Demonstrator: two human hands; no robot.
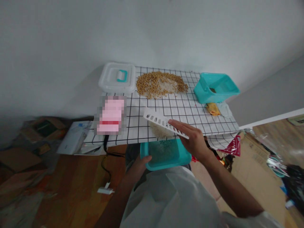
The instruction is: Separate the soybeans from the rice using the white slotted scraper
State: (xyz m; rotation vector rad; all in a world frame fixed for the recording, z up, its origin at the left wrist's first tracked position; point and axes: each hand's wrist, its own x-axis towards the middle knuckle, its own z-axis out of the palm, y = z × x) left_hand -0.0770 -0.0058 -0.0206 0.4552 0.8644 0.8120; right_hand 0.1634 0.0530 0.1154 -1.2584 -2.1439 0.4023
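Note:
My left hand (145, 161) grips the near left rim of a teal plastic tub (144, 152) held just below the table's front edge; most of its fingers are hidden beneath. Pale grains lie in the tub. Tilted above the table edge is a white slotted plastic board (156, 119), with my right hand (193, 137) closed on its right end, fingers along its upper side. Under the board, a heap of rice-like white grains (159, 130) reaches the edge, and some grains appear to drop into the tub. Farther back lies a pile of tan beans (152, 80) mixed with white grains.
On the checked tablecloth (140, 123) are a clear lidded box (116, 76) at back left, a blurred pink object (111, 114), a second teal tub (216, 91) and a yellow cloth (213, 109) at right. Cardboard (254, 171) and a cable (106, 148) lie below.

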